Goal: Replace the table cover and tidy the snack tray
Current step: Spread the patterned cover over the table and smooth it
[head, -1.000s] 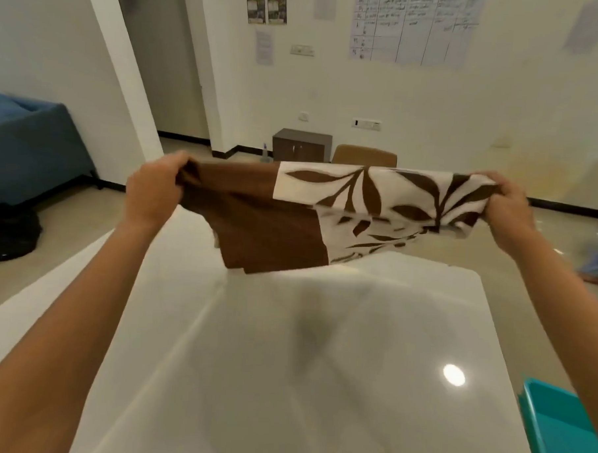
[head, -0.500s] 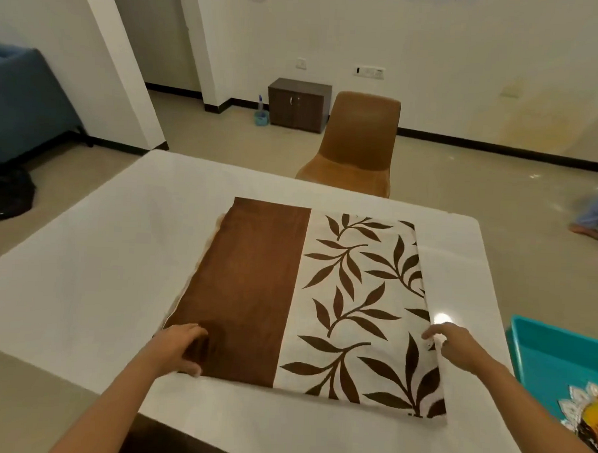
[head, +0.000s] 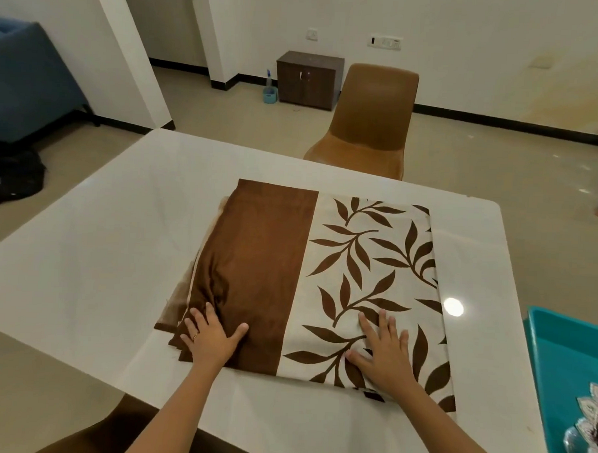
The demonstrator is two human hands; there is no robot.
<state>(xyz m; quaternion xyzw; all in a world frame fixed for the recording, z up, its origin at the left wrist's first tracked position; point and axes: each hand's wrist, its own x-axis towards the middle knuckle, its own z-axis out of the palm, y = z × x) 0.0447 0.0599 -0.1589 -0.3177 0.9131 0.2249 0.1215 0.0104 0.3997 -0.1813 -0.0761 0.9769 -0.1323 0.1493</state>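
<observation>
A folded table cover [head: 309,271], brown on its left and cream with brown leaves on its right, lies flat on the white table [head: 94,251]. My left hand [head: 210,337] rests palm down on the brown part near the cover's front left corner, fingers spread. On the leaf-patterned part near the front edge, my right hand [head: 384,353] presses flat too. Neither hand grips anything. A teal snack tray [head: 566,354] sits at the right edge of the view, with snack packets [head: 594,414] partly cut off.
A brown chair [head: 370,123] stands at the table's far side. Behind it are a small dark cabinet [head: 309,79] and a spray bottle [head: 270,89] on the floor. A blue sofa [head: 26,77] and a black bag [head: 12,174] are at the left.
The cover was held up stretched between both hands, then laid on the table. Both hands have since moved from its front corners onto its top and now lie flat.
</observation>
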